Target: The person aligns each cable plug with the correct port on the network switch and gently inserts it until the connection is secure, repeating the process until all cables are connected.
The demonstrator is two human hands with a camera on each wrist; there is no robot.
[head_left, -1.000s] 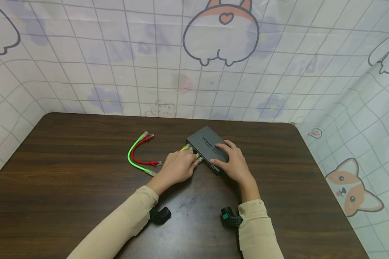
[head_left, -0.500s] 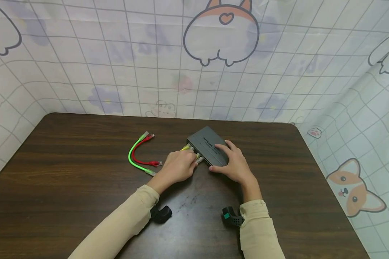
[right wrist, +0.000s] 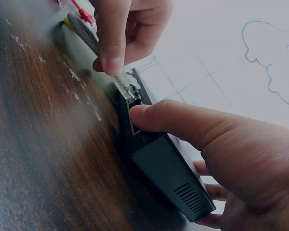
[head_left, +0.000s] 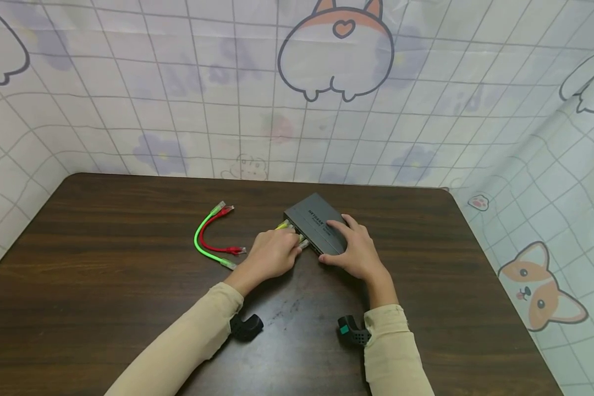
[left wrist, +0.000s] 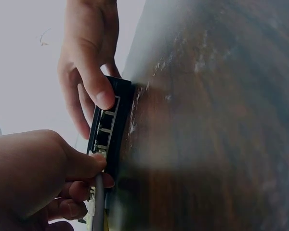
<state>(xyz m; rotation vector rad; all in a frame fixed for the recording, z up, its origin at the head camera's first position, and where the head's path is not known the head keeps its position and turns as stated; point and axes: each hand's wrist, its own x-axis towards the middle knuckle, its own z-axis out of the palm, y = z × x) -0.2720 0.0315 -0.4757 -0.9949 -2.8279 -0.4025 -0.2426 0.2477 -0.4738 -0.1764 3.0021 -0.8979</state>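
A dark grey NETGEAR network switch lies at an angle on the table, its row of ports toward the left hand. The left hand pinches the clear plug of a grey network cable between thumb and fingers, right at a port. Beside it, a yellow network cable meets the switch at its far-left end. The right hand grips the switch's near-right end, thumb on the port face and fingers over the top and opposite side. Several open ports show between the two thumbs.
Left of the hands, a green network cable and a red network cable lie curved together on the dark wooden table. A patterned curtain hangs behind the table and along its sides.
The right thumb has slid from the switch's top down to its port-side edge. The left hand keeps its pinch at the port, almost unmoved.
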